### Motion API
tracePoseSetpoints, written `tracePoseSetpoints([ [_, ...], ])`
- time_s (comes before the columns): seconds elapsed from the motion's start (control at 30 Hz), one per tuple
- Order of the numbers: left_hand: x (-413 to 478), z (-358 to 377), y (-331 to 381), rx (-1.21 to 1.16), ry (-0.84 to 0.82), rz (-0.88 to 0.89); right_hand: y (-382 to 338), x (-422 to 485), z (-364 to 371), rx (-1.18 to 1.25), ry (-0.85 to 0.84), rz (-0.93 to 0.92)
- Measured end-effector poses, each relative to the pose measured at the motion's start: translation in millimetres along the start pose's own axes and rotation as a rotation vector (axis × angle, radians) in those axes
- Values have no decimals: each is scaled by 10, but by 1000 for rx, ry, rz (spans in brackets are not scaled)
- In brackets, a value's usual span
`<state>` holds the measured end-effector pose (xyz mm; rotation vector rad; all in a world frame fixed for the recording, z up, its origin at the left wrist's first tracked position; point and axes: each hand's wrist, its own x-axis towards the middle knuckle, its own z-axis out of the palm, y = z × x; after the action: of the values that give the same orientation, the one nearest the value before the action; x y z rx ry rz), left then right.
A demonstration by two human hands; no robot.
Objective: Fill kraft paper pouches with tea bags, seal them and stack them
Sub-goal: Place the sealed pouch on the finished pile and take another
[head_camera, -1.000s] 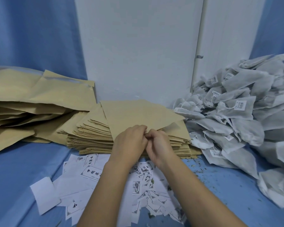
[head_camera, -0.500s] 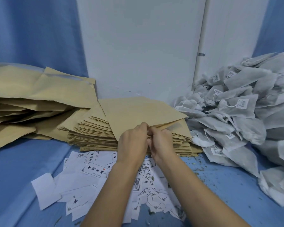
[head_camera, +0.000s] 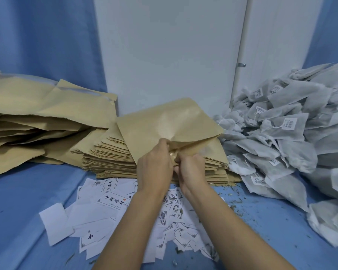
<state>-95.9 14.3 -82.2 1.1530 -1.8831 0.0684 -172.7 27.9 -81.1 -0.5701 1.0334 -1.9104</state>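
Kraft pouch (head_camera: 164,123) mouth pulled wider than moment ago. Left hand (head_camera: 154,166), right hand (head_camera: 191,170) fingers clamped on opposite lips. Nearly ready for tea bags (head_camera: 281,133).

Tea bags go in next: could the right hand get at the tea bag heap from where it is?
Probably yes: the tea bag heap lies close beside the right hand with nothing between. That hand pinches the top pouch, though, so it must let go first.
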Motion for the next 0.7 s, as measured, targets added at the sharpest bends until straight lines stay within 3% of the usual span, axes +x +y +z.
tracePoseSetpoints([
  [0.1,-12,-22,-15,83,-72,58,-35,11,14,105,-55,36],
  [0.27,18,-71,-42,146,-81,204,-50,45,-43,134,-3,113],
  [0.33,54,-129,-145,135,-15,153,-119,133,-118,131,94,142],
  [0.43,97,-190,-274,92,30,-73,-230,229,-233,242,209,163],
  [0.53,86,-111,-227,71,-46,-216,-256,206,-206,351,160,138],
  [0.6,71,-67,-155,-1,-30,-234,-253,136,-116,235,63,55],
  [0.7,58,-64,14,-296,66,-241,-225,26,27,-217,-113,-248],
])
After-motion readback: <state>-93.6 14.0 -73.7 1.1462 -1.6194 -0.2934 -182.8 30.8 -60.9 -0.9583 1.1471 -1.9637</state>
